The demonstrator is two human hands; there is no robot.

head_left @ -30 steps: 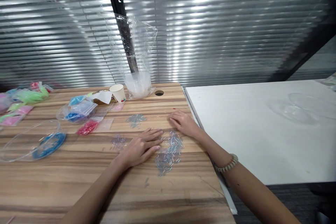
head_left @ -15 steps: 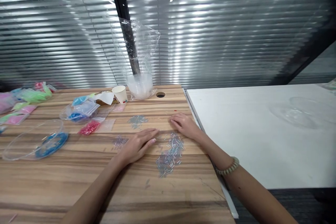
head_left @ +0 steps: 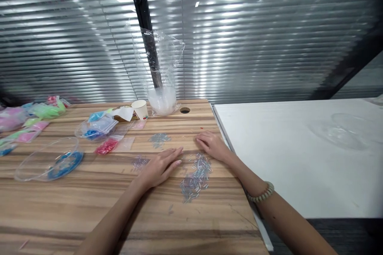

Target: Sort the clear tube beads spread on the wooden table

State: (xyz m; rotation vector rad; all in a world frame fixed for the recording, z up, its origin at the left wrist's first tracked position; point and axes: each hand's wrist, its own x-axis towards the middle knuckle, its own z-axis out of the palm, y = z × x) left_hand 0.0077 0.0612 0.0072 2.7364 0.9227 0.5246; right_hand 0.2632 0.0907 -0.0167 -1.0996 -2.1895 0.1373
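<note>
My left hand (head_left: 161,166) rests palm down on the wooden table, its fingers stretched out and slightly apart. My right hand (head_left: 213,145) lies at the table's right side with fingers loosely bent and nothing visible in them. Between and below the two hands spreads a pile of small clear, bluish tube beads (head_left: 196,177). A smaller purplish bead pile (head_left: 140,162) lies just left of my left hand. Beyond my fingers sits a grey-blue bead pile (head_left: 159,139). What lies under either palm is hidden.
Leftward are a clear round lid (head_left: 22,173), a dish of blue beads (head_left: 66,164), a bag of red beads (head_left: 106,146) and coloured bags (head_left: 44,110). A paper cup (head_left: 140,109) and bagged plastic bowls (head_left: 162,100) stand at the back. A white table (head_left: 269,159) adjoins on the right.
The camera view has shifted slightly, so everything sits a little further right and lower. My left fingers look slightly more spread. The bead piles look the same.
</note>
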